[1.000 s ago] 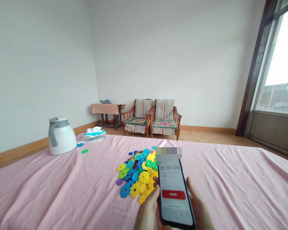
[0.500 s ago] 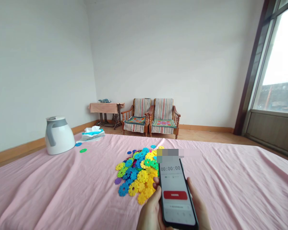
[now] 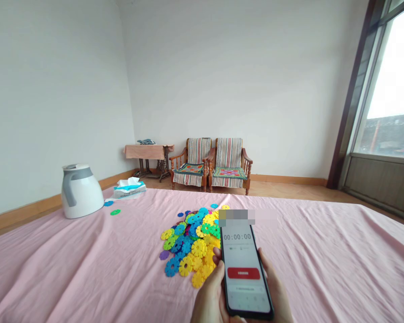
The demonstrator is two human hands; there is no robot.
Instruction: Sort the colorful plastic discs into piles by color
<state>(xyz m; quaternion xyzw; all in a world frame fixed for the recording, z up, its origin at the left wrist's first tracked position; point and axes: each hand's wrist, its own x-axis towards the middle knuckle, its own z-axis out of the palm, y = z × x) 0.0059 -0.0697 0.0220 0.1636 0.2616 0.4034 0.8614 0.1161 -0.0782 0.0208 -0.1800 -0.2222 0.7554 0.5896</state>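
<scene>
In the head view, the left hand (image 3: 208, 294) curls partly closed around the left edge of a phone (image 3: 245, 259); the right hand (image 3: 276, 289), likewise half closed, grips its right edge; the phone, showing 00:00:00, hides part of a heap of colourful notched discs (image 3: 198, 248) on the pink cloth (image 3: 117, 264); farther left, a white jug (image 3: 84, 196) stands near a tissue box (image 3: 129, 191)

I have shifted the phone (image 3: 246, 260) slightly left, toward the discs (image 3: 194, 247) beside my left hand (image 3: 208, 291).
</scene>
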